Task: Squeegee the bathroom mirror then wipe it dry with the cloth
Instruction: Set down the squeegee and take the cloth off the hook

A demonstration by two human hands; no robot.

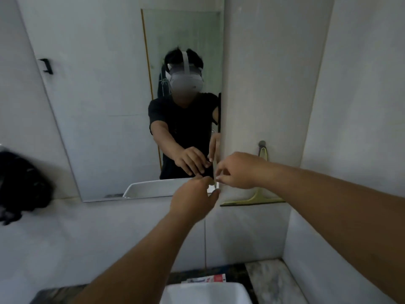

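Right hand [237, 171] hides the squeegee [255, 199] handle's middle.

both arms outstretched, left hand [192, 199] and right hand [237, 171] nearly touching

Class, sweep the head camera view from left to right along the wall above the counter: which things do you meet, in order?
Dark cloth → black wall hook → mirror → left hand → right hand → yellow-green squeegee hanging from its wall hook.

Pale tiled walls [274, 73] in dim light, a white basin [206, 292] on a dark marble counter [269, 275].
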